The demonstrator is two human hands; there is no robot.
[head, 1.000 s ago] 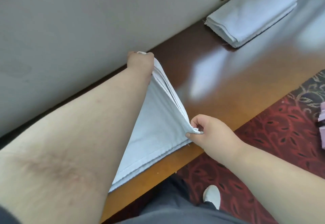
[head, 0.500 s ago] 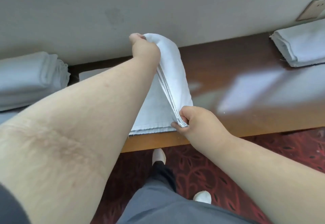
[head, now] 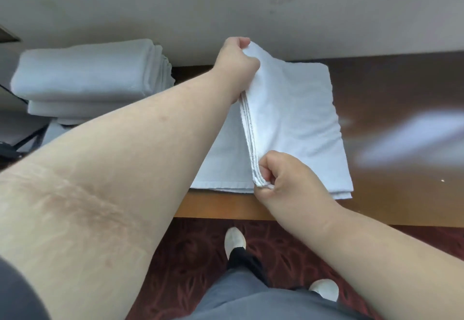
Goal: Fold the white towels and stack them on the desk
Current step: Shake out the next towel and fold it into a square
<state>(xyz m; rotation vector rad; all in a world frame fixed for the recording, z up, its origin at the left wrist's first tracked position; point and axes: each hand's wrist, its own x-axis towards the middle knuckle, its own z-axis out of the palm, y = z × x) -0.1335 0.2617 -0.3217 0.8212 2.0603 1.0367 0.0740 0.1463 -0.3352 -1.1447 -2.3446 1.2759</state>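
A: Specify the towel (head: 296, 119) colour.
B: White; the edge layers show thin grey lines. The stacked towels (head: 85, 78) read pale blue-white.
A: The desk (head: 401, 93)?
B: Dark glossy brown, lighter tan at the front edge.
A: The floor?
B: The carpet (head: 195, 257) is dark red, leaf-patterned. Trousers (head: 251, 299) grey, shoes (head: 234, 240) white.

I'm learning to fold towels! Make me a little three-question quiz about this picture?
1. True or false: the left hand grips the far corner of the towel being folded.
2. Where do the right hand's fingers pinch that towel?
A. the near corner of the lifted edge
B. the middle
C. nowhere
3. Fill in: the stack of folded towels sits at the ____ side of the picture, by the wall.

Key
1. True
2. A
3. left
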